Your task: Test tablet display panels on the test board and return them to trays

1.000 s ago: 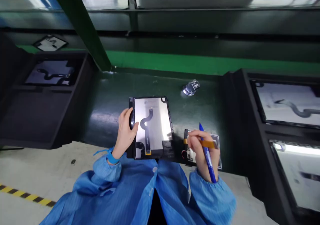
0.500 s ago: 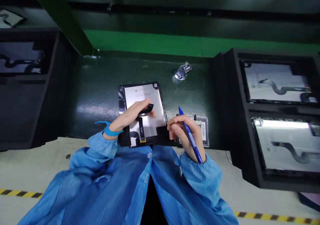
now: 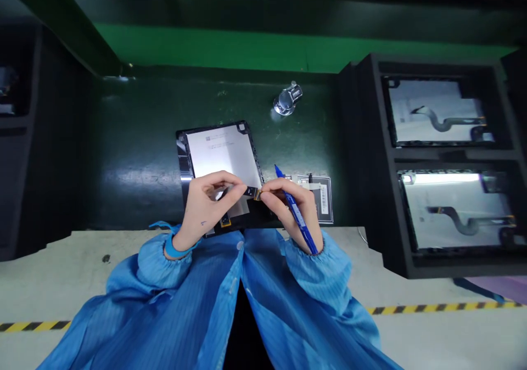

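A tablet screen panel (image 3: pixel 224 153) lies on the dark green bench, its pale back facing up. Above its lower part, my left hand (image 3: pixel 203 205) pinches a short black flex cable (image 3: pixel 250 191) between thumb and fingertips. My right hand (image 3: pixel 309 213) closes its fingertips on the gold-coloured end (image 3: pixel 257 194) of that cable; whether a separate small piece is in that pinch I cannot tell. A blue pen (image 3: pixel 302 224) is tucked in the right hand, tip pointing away from me. Another gold-edged cable end (image 3: pixel 225 221) hangs below my left hand.
Behind the panel stands a shiny metal fitting (image 3: pixel 287 100) on the bench (image 3: pixel 135 139). A flat dark part with a barcode label (image 3: pixel 324 200) lies beyond my right hand. Black foam trays (image 3: pixel 373 117) flank both sides; the right one holds two screen panels (image 3: pixel 459 216).
My left hand has turned and brought the cable toward the right. My right hand has come in to meet it, so the fingertips of both hands are now close together. The view has shifted.
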`<action>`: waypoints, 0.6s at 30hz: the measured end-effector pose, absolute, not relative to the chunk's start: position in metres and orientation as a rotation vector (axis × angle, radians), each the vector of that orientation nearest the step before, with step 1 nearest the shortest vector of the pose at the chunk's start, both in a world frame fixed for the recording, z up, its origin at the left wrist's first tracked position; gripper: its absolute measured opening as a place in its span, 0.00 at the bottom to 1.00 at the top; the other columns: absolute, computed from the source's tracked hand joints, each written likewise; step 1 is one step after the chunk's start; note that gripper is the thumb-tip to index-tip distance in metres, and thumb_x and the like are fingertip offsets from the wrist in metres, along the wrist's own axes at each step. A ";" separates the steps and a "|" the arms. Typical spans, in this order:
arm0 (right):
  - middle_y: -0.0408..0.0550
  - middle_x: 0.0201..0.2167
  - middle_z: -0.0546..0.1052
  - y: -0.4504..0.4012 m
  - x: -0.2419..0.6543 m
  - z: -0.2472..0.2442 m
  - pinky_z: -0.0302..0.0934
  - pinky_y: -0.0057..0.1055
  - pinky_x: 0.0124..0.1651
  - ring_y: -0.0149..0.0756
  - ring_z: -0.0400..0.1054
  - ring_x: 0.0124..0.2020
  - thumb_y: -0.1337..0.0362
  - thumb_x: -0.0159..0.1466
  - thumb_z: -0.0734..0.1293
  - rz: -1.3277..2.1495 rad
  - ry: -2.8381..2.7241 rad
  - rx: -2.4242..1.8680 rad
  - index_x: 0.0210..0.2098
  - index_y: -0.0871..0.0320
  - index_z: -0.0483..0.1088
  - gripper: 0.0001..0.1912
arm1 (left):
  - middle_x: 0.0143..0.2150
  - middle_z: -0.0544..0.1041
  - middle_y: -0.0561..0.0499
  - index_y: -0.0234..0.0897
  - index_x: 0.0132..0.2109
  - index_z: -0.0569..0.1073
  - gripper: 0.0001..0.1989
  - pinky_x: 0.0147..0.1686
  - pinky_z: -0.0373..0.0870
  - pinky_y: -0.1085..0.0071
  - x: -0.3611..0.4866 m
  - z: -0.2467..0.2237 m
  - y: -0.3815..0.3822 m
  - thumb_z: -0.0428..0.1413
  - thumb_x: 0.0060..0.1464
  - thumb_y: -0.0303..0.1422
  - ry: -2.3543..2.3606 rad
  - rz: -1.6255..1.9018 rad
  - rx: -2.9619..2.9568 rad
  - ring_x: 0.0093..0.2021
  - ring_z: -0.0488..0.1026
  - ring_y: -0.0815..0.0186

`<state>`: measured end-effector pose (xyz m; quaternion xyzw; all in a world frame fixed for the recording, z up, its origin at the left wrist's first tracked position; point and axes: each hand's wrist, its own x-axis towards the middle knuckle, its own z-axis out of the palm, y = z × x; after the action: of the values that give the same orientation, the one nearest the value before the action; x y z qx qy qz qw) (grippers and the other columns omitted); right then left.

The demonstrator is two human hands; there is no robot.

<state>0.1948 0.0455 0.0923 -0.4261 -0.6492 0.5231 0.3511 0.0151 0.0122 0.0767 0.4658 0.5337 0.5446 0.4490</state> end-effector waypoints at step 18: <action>0.40 0.23 0.68 0.047 0.197 0.095 0.54 0.27 0.27 0.28 0.58 0.23 0.61 0.66 0.68 1.371 -1.709 -1.146 0.31 0.56 0.72 0.08 | 0.27 0.78 0.53 0.38 0.31 0.78 0.06 0.29 0.68 0.71 0.024 0.072 0.006 0.62 0.56 0.32 1.467 1.342 1.216 0.28 0.72 0.68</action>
<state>0.1967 0.0472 0.0946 -0.4378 -0.6528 0.5237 0.3284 0.0241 0.0058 0.0724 0.4795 0.5785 0.5292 0.3943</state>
